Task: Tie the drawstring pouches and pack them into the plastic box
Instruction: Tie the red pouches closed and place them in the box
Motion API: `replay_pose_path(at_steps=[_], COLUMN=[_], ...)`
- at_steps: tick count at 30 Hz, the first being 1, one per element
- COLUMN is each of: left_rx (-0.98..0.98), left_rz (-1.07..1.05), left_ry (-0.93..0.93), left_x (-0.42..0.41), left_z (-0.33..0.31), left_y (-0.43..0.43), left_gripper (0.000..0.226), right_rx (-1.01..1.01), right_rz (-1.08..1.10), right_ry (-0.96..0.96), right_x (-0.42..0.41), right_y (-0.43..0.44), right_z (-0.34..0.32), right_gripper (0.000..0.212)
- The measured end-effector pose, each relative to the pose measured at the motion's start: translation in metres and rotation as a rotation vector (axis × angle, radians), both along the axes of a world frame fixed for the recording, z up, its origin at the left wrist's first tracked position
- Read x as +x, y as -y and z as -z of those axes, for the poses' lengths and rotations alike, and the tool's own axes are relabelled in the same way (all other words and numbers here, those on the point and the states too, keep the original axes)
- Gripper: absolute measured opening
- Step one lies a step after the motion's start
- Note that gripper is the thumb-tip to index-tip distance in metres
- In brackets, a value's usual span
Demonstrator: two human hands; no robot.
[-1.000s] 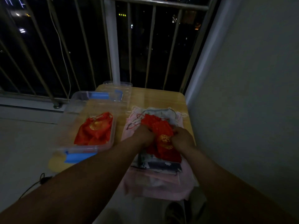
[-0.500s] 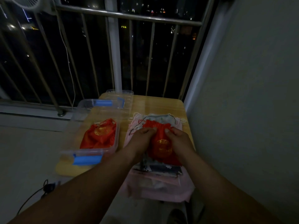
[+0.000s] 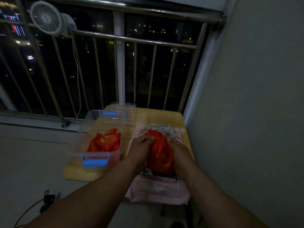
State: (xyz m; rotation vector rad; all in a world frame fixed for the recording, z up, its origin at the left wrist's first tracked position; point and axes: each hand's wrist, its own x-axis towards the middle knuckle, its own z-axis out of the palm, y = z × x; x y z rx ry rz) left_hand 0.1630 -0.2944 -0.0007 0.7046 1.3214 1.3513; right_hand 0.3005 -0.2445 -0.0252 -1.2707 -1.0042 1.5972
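Two red pouches (image 3: 105, 141) (image 3: 160, 156) at centre frame, one plastic box (image 3: 92, 129), one lid (image 3: 130, 112), one fan (image 3: 46, 18) upper left, two hands (image 3: 142, 143) (image 3: 178, 147).

Shiny red cloth pouch (image 3: 160, 153), clear plastic box (image 3: 98, 129)

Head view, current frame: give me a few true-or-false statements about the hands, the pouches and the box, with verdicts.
1. The left hand and the right hand both grip a red pouch. True.
2. The plastic box is empty. False: a second red pouch lies inside it.
3. The gripped pouch is over a pile of flat pouches. True.
4. The box stands right of that pile. False: it stands left of it.
5. A lid closes the box. False: its top is open.
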Motion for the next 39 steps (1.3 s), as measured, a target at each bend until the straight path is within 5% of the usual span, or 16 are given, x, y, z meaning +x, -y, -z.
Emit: replay_pose_path(at_steps=[3, 9, 21, 25, 31, 39], left_rx=[-0.012, -0.010, 0.004, 0.018, 0.149, 0.139], left_rz=[-0.033, -0.026, -0.206, -0.100, 0.211, 0.278], left_ry=[0.015, 0.126, 0.480, 0.161, -0.421, -0.371], left_x=[0.001, 0.000, -0.020, -0.015, -0.009, -0.005], left_z=[0.000, -0.011, -0.022, -0.025, -0.042, -0.054], left_y=[0.004, 0.013, 0.014, 0.014, 0.010, 0.004], left_gripper=[0.020, 0.033, 0.032, 0.027, 0.027, 0.028], right_rx=[-0.102, -0.154, -0.160, -0.063, 0.419, 0.393], right_rz=[0.033, 0.029, 0.180, 0.124, -0.203, -0.305], right_ry=[-0.121, -0.287, -0.340, -0.157, 0.447, 0.419], right_x=[-0.002, 0.001, 0.012, 0.018, 0.011, 0.008], right_y=[0.005, 0.017, 0.013, 0.017, 0.014, 0.010], right_z=[-0.006, -0.036, -0.039, -0.049, -0.070, -0.084], right_gripper=[0.050, 0.028, 0.029, 0.025, 0.028, 0.027])
